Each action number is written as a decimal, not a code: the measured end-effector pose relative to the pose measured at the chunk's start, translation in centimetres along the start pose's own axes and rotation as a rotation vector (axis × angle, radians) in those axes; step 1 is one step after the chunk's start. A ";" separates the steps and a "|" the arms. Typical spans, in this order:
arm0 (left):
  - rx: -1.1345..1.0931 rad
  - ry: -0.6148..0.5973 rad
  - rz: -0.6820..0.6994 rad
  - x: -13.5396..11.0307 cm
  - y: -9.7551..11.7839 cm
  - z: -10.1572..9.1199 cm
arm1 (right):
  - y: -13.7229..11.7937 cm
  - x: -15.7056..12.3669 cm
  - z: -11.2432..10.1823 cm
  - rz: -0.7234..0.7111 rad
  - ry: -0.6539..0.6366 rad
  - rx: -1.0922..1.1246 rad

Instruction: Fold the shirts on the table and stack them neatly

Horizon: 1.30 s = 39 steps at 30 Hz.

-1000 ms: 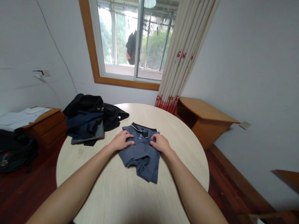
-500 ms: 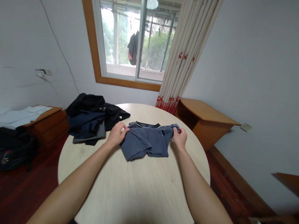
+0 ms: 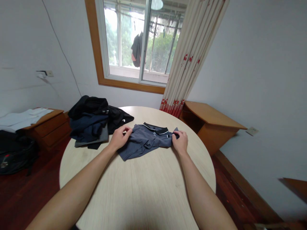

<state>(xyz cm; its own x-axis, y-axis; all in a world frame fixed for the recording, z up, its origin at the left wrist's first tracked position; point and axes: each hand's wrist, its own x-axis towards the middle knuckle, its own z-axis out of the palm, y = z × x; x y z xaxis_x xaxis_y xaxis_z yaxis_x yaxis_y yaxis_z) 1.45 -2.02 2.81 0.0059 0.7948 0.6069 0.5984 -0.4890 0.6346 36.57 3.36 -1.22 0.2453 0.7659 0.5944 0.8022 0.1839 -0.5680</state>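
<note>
Slate-blue polo shirt (image 3: 146, 142) with a black white-edged collar and white buttons lay folded and rumpled on the round pale wood-grain table (image 3: 144, 195), toward its far side, collar pointing away from the person. Left hand (image 3: 119, 138) sat at the shirt's left edge, fingers closed and pinching the fabric there. Right hand (image 3: 180, 142) was at the shirt's right edge, fingers curled together and clamped on the cloth near the sleeve. Both forearms lay out over the table, shirt stretched between the two hands.

Heap of dark clothes (image 3: 92, 124), black, navy and grey, sat on the table's far left rim, just beside the left hand, not touching the shirt as far as could be told. Orange-brown wooden drawer unit (image 3: 51, 126) stood left of the table with white cloth (image 3: 22, 117) on top; black bag (image 3: 14, 155) on the floor in front of it. Orange-brown wooden side cabinet (image 3: 212, 123) stood right of the table, below a cream curtain with red flowers (image 3: 192, 54).
</note>
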 end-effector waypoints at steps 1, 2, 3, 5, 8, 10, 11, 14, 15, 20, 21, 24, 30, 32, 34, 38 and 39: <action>0.019 -0.064 0.009 -0.2 -0.2 0.3 | -0.1 -0.1 0.1 -0.013 -0.037 -0.014; 0.044 -0.119 0.019 -0.4 -0.4 0.7 | -0.1 -0.2 0.2 -0.023 -0.076 -0.021; 0.074 -0.167 0.028 -0.6 -0.6 1.0 | -0.1 -0.2 0.3 -0.032 -0.119 -0.023; 0.138 -0.251 0.040 -0.9 -1.0 1.4 | 0.0 -0.3 0.4 -0.041 -0.203 -0.019; 0.220 -0.360 0.047 -1.3 -1.4 1.8 | -0.2 -0.3 0.4 -0.008 -0.323 -0.010; 0.264 -0.410 0.045 -1.4 -1.3 1.8 | -0.7 -0.3 0.3 -0.001 -0.432 0.006; 0.286 -0.429 0.041 -1.4 -1.2 1.8 | -1.0 -0.3 0.2 -0.012 -0.492 0.021; 0.339 -0.460 0.033 -1.3 -0.9 1.8 | -1.8 -0.6 0.2 -0.075 -0.613 0.069; 0.351 -0.467 0.041 -1.3 -0.8 1.9 | -2.0 -0.7 0.3 -0.086 -0.628 0.072; 0.312 -0.477 0.145 -1.1 -0.5 2.1 | -2.6 -1.2 0.3 -0.111 -0.640 -0.016; 0.272 -0.459 0.164 -1.0 -0.3 2.1 | -2.7 -1.2 0.3 -0.108 -0.630 -0.047; 0.089 -0.335 0.199 -0.9 0.3 2.1 | -3.3 -1.1 -0.2 -0.066 -0.620 -0.173; -0.123 0.019 0.011 -0.1 1.0 0.7 | -3.7 -0.6 -0.9 -0.005 -0.671 -0.346; -0.150 0.108 -0.051 0.1 0.8 0.2 | -3.4 -0.5 -0.9 -0.010 -0.658 -0.338; -0.178 0.170 -0.089 0.3 0.4 -0.2 | -3.1 -0.5 -0.7 -0.018 -0.630 -0.312; -0.287 0.272 -0.159 0.5 -0.1 -0.2 | -2.5 -0.7 -0.3 -0.057 -0.588 -0.285; -0.325 0.263 -0.173 0.5 0.0 -0.1 | -2.5 -0.7 -0.3 -0.064 -0.604 -0.283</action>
<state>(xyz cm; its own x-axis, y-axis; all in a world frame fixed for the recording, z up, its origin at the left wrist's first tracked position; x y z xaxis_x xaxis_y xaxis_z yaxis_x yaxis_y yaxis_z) 1.39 -1.62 3.17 -0.3010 0.7768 0.5532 0.2896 -0.4782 0.8291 34.55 2.16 -0.06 -0.0895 0.9842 0.1526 0.9369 0.1352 -0.3223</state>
